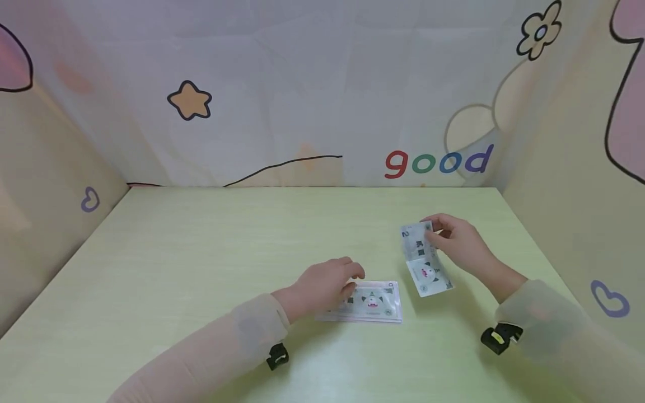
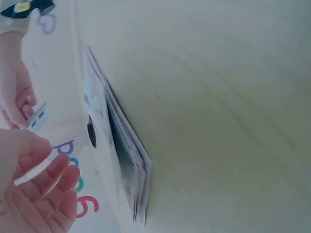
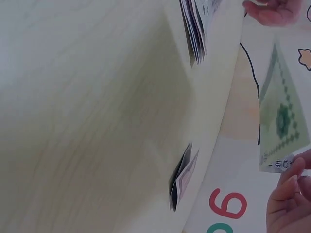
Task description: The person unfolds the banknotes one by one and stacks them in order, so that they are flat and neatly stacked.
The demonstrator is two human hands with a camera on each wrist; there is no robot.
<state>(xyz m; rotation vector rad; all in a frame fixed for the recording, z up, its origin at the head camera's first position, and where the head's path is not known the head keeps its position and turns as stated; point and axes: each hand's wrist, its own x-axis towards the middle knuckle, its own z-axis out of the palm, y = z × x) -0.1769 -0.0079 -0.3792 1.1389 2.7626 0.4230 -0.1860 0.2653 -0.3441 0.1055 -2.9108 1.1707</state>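
Observation:
My right hand (image 1: 461, 243) pinches one printed play banknote (image 1: 425, 263) near its top edge, above the table. The note hangs slightly bent, showing a "2" and a cartoon cat face; the right wrist view shows its green patterned back. My left hand (image 1: 325, 282) hovers over a stack of play banknotes (image 1: 375, 305), fingers loosely bent and apart from it. It covers the stack's left part in the head view. From the side, the stack (image 2: 129, 160) shows several layers fanned slightly apart.
Another small, bent pair of notes (image 3: 182, 179) lies on the table (image 1: 211, 246) in the right wrist view; the head view does not show it. A printed cloth wall (image 1: 282, 84) stands behind the table, with more walls at both sides.

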